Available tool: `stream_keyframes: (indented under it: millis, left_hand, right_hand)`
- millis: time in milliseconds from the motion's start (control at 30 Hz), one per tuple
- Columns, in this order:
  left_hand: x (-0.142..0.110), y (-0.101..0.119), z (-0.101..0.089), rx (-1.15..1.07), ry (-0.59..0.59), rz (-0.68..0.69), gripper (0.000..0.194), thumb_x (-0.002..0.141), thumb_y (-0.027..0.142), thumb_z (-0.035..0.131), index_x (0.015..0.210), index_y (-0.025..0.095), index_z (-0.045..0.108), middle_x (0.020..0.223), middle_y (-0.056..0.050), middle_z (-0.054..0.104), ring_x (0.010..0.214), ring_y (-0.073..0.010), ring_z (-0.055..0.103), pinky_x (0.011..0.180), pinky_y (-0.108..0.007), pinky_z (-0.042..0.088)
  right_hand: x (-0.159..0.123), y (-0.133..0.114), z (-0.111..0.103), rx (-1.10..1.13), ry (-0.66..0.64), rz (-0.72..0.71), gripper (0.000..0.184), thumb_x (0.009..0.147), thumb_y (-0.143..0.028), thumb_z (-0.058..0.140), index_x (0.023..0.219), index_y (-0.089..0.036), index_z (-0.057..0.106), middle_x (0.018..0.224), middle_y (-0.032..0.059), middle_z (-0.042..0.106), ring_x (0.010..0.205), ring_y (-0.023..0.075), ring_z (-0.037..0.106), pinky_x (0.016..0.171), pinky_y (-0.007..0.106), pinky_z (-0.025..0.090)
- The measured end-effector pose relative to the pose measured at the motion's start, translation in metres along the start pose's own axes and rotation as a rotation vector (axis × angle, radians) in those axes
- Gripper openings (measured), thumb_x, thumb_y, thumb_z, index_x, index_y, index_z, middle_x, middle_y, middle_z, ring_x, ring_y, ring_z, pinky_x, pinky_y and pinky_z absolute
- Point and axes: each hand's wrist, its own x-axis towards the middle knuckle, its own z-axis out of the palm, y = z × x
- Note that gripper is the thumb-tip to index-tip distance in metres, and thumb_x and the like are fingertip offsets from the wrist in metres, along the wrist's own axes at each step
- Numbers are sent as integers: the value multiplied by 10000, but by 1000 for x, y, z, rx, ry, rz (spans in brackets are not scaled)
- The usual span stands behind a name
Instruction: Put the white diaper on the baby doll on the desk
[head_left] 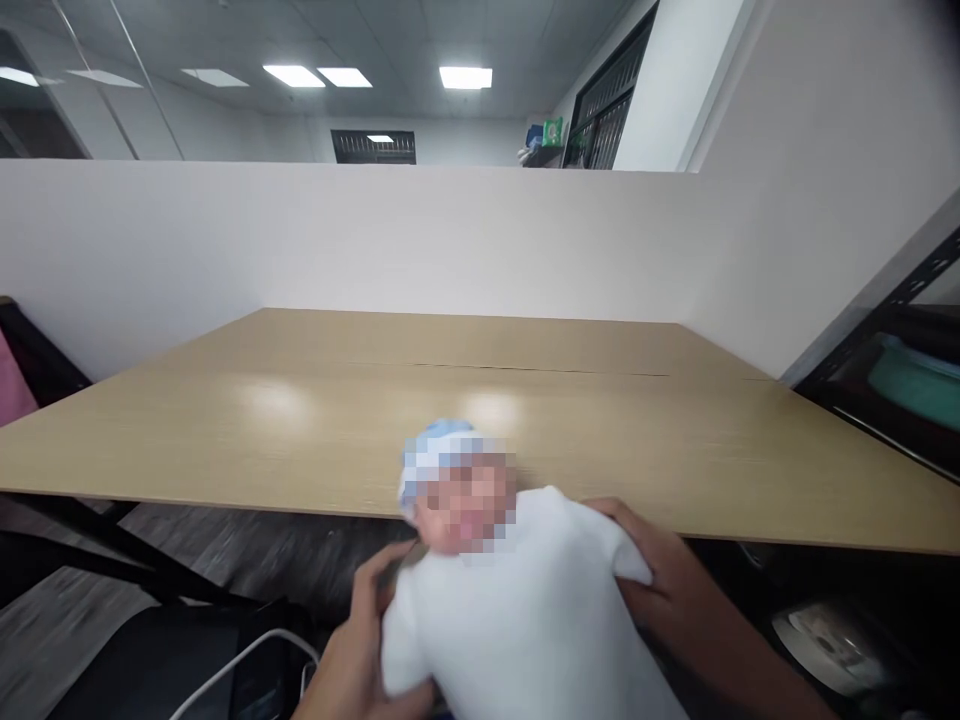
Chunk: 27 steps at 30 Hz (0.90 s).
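Observation:
A baby doll (pixel 532 610) in a white short-sleeved top leans at the near edge of the table, its blue and white cap (pixel 431 450) tipped to the left and its face blurred out. My left hand (pixel 367 640) grips it by the sleeve and side on the left. On the other side, my right hand (pixel 649 560) is wrapped around the shoulder and sleeve, with part of the fingers hidden behind the doll. The doll's lower body runs out of the bottom of the view.
The wooden table (pixel 315 430) stretches ahead to a white partition (pixel 450 240). Below left, a black chair seat or bag (pixel 172 660) has a white cable (pixel 232 665) across it. A dark metal rack (pixel 900 310) stands at the right, and a pale round object (pixel 829 645) lies under the table.

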Motion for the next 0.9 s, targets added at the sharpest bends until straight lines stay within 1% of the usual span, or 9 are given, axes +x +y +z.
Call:
stream_keyframes:
  millis: [67, 133, 200, 267, 367, 467, 600, 700, 900]
  left_hand:
    - [38, 25, -7, 59, -107, 68, 887, 761, 207, 687, 1550, 280, 288, 1267, -61, 765, 918, -240, 765, 861, -374, 611]
    - [76, 46, -13, 140, -173, 137, 849, 749, 190, 685, 1534, 250, 365, 1308, -72, 748, 1054, -265, 740, 942, -386, 574]
    - [108, 57, -17, 216, -195, 182, 850, 753, 221, 708, 1545, 217, 399, 1358, -100, 730, 1114, -291, 718, 958, -393, 553]
    - [131, 58, -18, 302, -193, 214, 815, 779, 291, 741, 1535, 199, 449, 1377, -118, 721, 1134, -313, 710, 943, -392, 539]
    - [150, 48, -21, 430, -182, 234, 713, 810, 392, 781, 1459, 210, 549, 1322, -104, 741, 1130, -331, 709, 899, -380, 520]
    - [163, 33, -28, 522, -161, 202, 605, 825, 453, 796, 1354, 228, 607, 1212, -82, 766, 1061, -328, 720, 837, -371, 508]
    - [192, 11, -38, 606, -86, 231, 559, 909, 675, 709, 1230, 228, 612, 1168, -90, 756, 1060, -339, 708, 844, -403, 500]
    - [227, -7, -43, 664, -27, 290, 600, 947, 750, 627, 1230, 221, 599, 1132, -95, 740, 1061, -340, 690, 874, -431, 497]
    - [309, -32, -51, 750, 46, 422, 633, 954, 798, 576, 1176, 208, 632, 1058, -94, 747, 1010, -334, 692, 862, -433, 503]
  right_hand:
    - [8, 10, -22, -154, 36, 63, 380, 921, -421, 630, 1284, -311, 653, 1210, 69, 767, 1045, 304, 734, 876, 385, 572]
    - [18, 22, -37, -285, 81, 110, 365, 902, -432, 639, 1247, -311, 640, 1145, 69, 780, 981, 313, 745, 820, 392, 568]
    - [27, 37, -47, -371, 113, 138, 351, 886, -447, 644, 1207, -303, 632, 1105, 71, 784, 931, 317, 748, 799, 401, 563]
    - [33, 54, -52, -416, 128, 140, 320, 881, -439, 635, 1166, -293, 638, 1088, 69, 783, 917, 311, 745, 797, 400, 560]
    - [36, 82, -56, -433, 151, 80, 292, 919, -430, 600, 1161, -280, 662, 1144, 76, 771, 1024, 307, 729, 853, 406, 559]
    - [38, 106, -54, -413, 198, 40, 367, 990, -546, 576, 1222, -276, 663, 1243, 90, 747, 1142, 322, 694, 936, 435, 552]
    - [59, 130, -48, -407, 204, 55, 439, 1027, -639, 546, 1300, -307, 637, 1306, 68, 728, 1198, 315, 674, 970, 433, 555]
    - [92, 147, -44, -457, 214, 35, 442, 1038, -646, 530, 1322, -320, 625, 1319, 65, 727, 1210, 328, 670, 977, 449, 553]
    - [180, 174, -53, -518, 183, -67, 431, 1045, -613, 531, 1311, -287, 626, 1263, 94, 742, 1136, 333, 688, 925, 434, 549]
